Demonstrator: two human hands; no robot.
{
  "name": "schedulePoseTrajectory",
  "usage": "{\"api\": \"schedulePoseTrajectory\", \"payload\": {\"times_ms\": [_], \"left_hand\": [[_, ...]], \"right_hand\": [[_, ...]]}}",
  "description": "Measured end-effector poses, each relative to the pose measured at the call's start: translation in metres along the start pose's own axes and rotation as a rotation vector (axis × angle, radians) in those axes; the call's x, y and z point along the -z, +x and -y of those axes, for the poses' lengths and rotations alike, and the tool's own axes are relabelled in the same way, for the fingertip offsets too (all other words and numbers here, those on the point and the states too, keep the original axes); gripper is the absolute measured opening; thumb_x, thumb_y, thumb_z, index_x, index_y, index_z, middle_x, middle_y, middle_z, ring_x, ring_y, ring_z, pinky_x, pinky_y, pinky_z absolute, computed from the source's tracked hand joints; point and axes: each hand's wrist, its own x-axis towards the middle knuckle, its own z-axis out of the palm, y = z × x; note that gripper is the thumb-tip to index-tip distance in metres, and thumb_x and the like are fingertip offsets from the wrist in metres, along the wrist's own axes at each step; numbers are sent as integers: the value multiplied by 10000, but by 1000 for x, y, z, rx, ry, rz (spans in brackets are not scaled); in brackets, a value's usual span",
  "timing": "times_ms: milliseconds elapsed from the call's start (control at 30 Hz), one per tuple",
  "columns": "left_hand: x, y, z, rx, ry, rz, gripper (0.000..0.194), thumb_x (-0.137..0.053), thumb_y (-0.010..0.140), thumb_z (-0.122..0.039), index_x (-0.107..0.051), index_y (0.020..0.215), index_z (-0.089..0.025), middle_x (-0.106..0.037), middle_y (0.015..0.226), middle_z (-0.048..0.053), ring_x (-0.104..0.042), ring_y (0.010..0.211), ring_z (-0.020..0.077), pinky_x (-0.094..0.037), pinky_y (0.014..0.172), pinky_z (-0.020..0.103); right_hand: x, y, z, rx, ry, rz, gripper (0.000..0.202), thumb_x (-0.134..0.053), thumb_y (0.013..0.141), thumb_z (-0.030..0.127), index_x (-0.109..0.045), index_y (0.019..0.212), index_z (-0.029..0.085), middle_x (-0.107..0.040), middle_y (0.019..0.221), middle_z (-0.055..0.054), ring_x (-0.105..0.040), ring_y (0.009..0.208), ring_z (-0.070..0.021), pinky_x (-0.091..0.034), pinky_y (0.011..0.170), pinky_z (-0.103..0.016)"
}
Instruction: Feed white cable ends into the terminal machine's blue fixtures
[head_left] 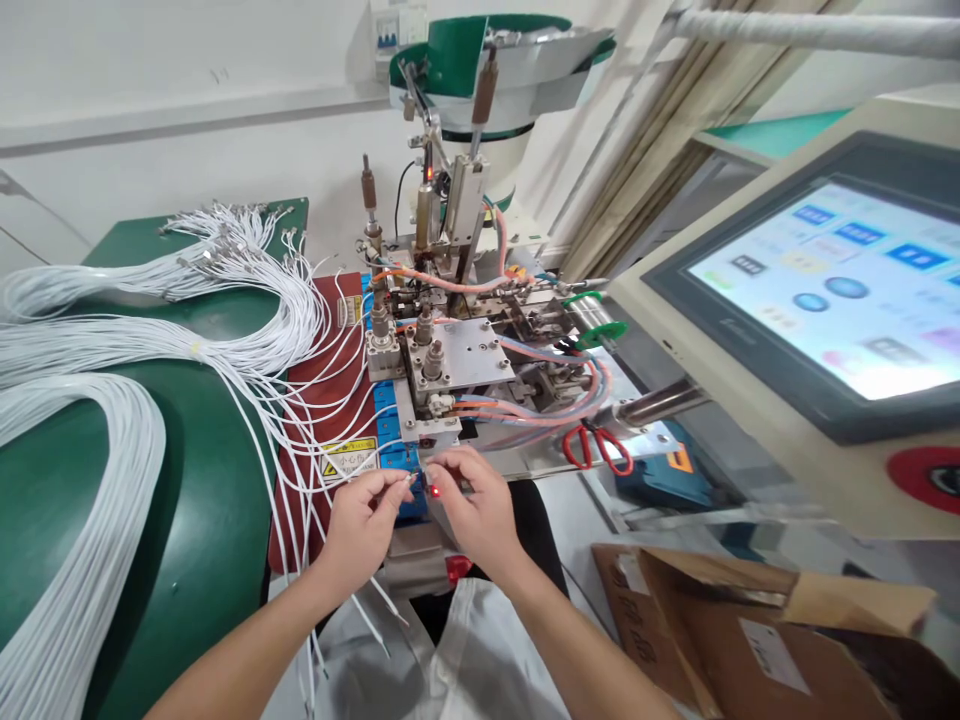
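My left hand [367, 520] pinches the end of a white cable at the front of the machine [465, 350], beside its blue fixture blocks [397, 455]. Close by on the right, my right hand [474, 500] has its fingers closed at the same spot, near a small red light [435, 491]; whatever lies between those fingertips is hidden. Several white cables [311, 400] run from the left across a dark red board [300, 480] to the blue blocks, and some ends hang down over the front edge.
Bundles of white cable [112, 470] lie on a green table [214, 480] at left. Red-handled scissors [598, 448] rest on the machine's right edge. A touch screen [847, 290] with a red button [934, 480] juts in at right, above an open cardboard box [720, 620]. A feeder bowl [517, 60] stands behind.
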Motion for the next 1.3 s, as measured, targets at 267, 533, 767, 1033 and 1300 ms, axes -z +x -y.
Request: {"api": "schedulePoseTrajectory", "payload": {"times_ms": [267, 533, 767, 1033, 1300], "left_hand": [[2, 1, -2, -57, 32, 57, 183, -485, 824, -232, -620, 730, -152, -619, 681, 3, -543, 645, 119, -423, 639, 212], [0, -1, 0, -14, -46, 54, 179, -467, 841, -259, -596, 773, -155, -589, 688, -4, -518, 648, 113, -411, 641, 211], [3, 1, -2, 52, -137, 106, 202, -455, 836, -274, -565, 727, -144, -549, 636, -7, -484, 588, 101, -402, 589, 207], [4, 2, -1, 39, -138, 112, 207, -460, 835, -278, -581, 740, -139, -565, 652, 0, -499, 597, 104, -420, 586, 208], [8, 0, -6, -36, 34, 73, 169, -512, 796, -237, -663, 773, -165, -645, 700, 7, -560, 643, 125, -435, 617, 207]], "right_hand": [[3, 6, 2, 60, 46, 178, 97, -550, 772, 155, -630, 726, 183, -593, 711, -21, -539, 623, -116, -428, 543, -224], [-12, -3, 2, -33, 80, 47, 138, -526, 782, 170, -554, 648, 184, -539, 650, -3, -513, 586, -117, -432, 548, -244], [-9, 1, -2, 96, 106, 100, 109, -507, 803, 161, -577, 724, 190, -565, 711, -18, -539, 664, -132, -444, 587, -251], [-6, 7, -1, 237, -24, 118, 102, -495, 778, 130, -558, 720, 186, -563, 696, -27, -529, 669, -143, -448, 610, -274], [9, 13, 4, 267, -108, 280, 78, -490, 788, 142, -542, 748, 183, -550, 714, -31, -518, 691, -147, -429, 615, -268]]}}
